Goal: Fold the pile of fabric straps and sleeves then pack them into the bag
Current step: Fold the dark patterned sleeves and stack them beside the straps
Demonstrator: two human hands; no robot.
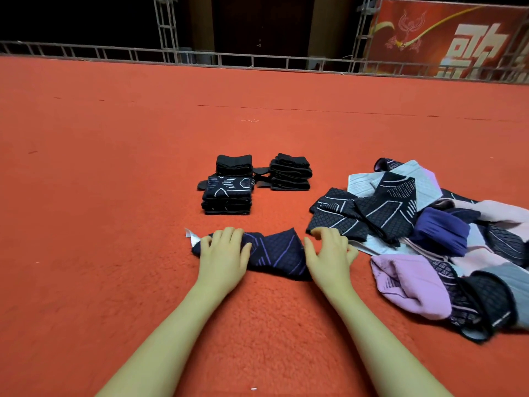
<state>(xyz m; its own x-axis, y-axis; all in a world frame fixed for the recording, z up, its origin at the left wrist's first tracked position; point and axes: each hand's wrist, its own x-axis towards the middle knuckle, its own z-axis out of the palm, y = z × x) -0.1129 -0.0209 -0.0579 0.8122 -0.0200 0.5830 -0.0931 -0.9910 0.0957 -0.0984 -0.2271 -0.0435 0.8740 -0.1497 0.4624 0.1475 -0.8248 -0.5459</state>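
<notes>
A dark navy sleeve with purple lines (274,253) lies flat on the red carpet in front of me, a white tag at its left end. My left hand (223,250) presses on its left part with fingers spread. My right hand (329,253) rests at its right end, fingers slightly bent and touching the fabric's edge. A loose pile of black, white, pink and purple sleeves (429,242) sprawls to the right. Two folded stacks stand farther away: a patterned black one (227,196) and a plain black one (290,173). No bag is in view.
Red carpet (114,196) covers the whole floor. A metal truss rail (257,60) runs along the far edge, with a red banner (446,38) at the back right. Black straps (262,174) lie between the two stacks.
</notes>
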